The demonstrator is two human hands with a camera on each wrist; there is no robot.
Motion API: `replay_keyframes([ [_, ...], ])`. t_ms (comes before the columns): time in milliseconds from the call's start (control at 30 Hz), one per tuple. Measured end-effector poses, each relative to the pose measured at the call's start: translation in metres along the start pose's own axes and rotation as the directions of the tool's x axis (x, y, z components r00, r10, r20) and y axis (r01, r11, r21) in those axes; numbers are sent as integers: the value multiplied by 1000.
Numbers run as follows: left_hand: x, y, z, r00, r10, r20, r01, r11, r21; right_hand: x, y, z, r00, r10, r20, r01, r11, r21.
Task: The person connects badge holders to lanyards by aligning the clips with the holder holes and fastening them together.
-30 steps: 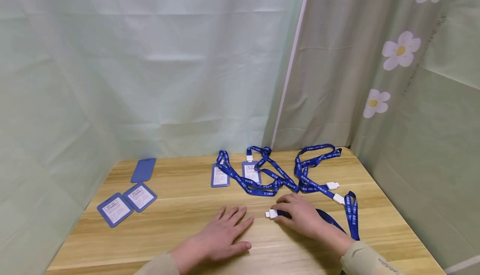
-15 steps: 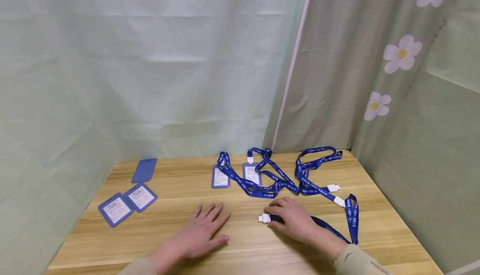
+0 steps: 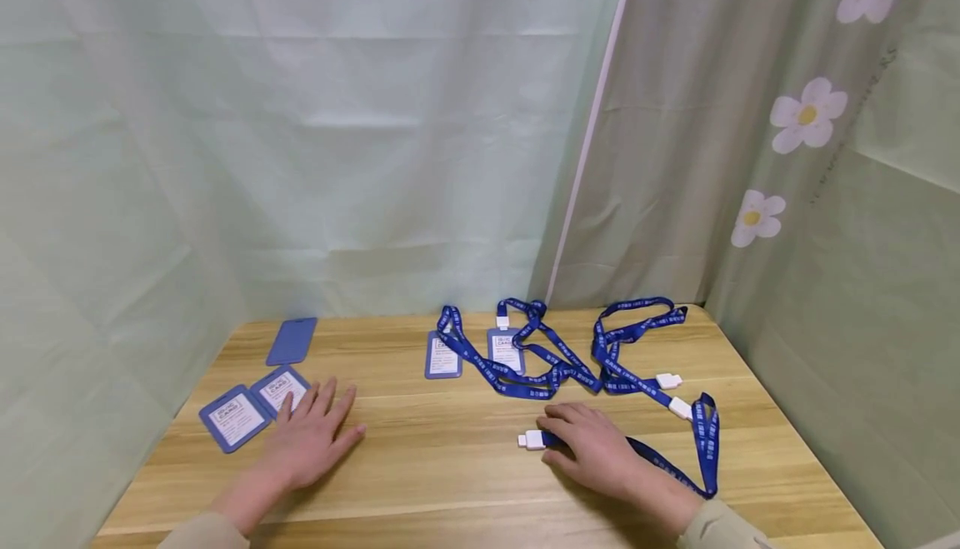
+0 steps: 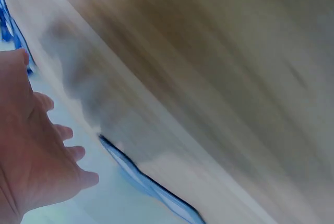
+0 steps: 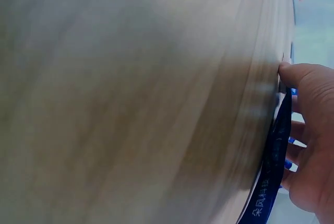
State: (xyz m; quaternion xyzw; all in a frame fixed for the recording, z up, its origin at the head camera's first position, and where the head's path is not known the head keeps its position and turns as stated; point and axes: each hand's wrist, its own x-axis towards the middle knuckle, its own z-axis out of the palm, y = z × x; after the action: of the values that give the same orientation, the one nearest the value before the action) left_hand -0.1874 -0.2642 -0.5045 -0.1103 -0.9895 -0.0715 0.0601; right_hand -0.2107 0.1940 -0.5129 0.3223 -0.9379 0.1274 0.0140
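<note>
My left hand (image 3: 307, 441) is spread over the table on the left, fingers overlapping the lower edge of a blue card holder (image 3: 276, 385). A second card holder (image 3: 234, 418) lies beside it, overlapping it slightly. In the left wrist view the left hand (image 4: 42, 145) has its fingers apart and nothing in them. My right hand (image 3: 592, 453) holds a blue lanyard (image 3: 667, 467) between thumb and fingers, just behind its white clip (image 3: 532, 441), which points left. The strap (image 5: 269, 177) runs under the palm in the right wrist view.
A blank blue card holder (image 3: 292, 341) lies at the back left. At the back middle are two card holders with lanyards, one card holder (image 3: 444, 356) partly under a strap. Another lanyard (image 3: 633, 336) with white clips lies back right. Curtains (image 3: 420, 157) enclose the table (image 3: 435, 499).
My left hand has swept left across the table to the card holders. My right hand drew the lanyard's clip slightly left, then stayed nearly still.
</note>
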Motion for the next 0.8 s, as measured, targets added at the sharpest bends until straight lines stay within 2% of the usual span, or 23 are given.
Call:
replay_keyframes([
  [133,-4,-21,-6,996,-83,31,82,997,12,-3,-8,2,999,7,46,-6,1000,-26],
  [300,-8,-35,-6,988,-136,74,137,991,-3,-7,-19,7,996,13,88,-10,999,-43],
  [500,-9,-42,-2,979,-179,98,180,984,2,-4,-25,5,999,3,50,-2,1000,-19],
  [667,-7,-43,-1,973,-203,112,204,979,-5,4,-28,6,997,-74,35,76,996,-48],
  [800,-6,-45,-1,971,-207,116,210,978,-12,19,-41,5,988,-134,71,140,985,-97],
])
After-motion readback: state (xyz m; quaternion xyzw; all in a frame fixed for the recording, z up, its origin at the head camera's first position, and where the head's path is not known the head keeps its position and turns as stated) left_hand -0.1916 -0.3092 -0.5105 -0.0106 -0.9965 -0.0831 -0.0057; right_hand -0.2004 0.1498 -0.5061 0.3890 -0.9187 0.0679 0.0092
